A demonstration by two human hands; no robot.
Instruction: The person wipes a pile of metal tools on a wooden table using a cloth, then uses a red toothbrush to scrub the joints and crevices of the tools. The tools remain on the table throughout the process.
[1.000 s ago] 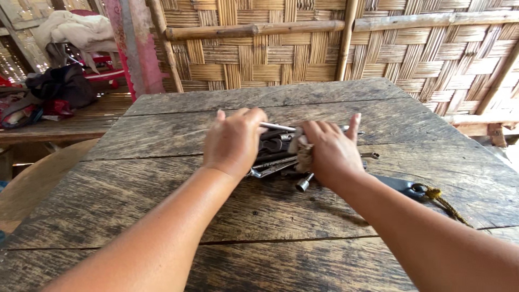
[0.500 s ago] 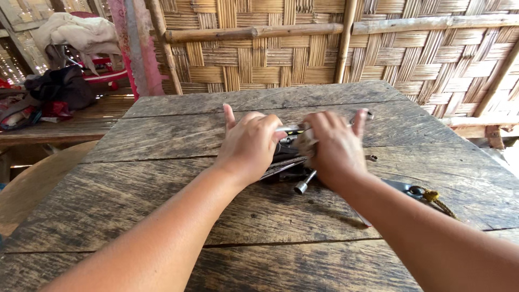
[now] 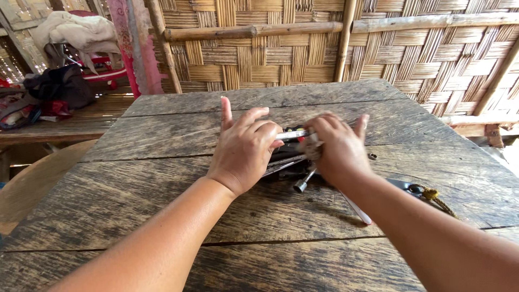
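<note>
left hand [image 3: 244, 151]: fingers curled around one end of metal rod [image 3: 292, 134], index finger raised, shifted slightly left and nearer | right hand [image 3: 339, 147]: closed on rag [image 3: 312, 145] wrapped round the rod, drawn back along it | rod above tool pile [image 3: 289, 165] mid-table [image 3: 162, 178] | socket wrench [image 3: 304, 181] stays put

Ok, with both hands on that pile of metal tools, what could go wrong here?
The left hand and right hand hide part of the tool pile, so a finger might get pinched among the pieces. The socket wrench sticks out loose and could roll. The small nut lies apart and could get lost.
</note>
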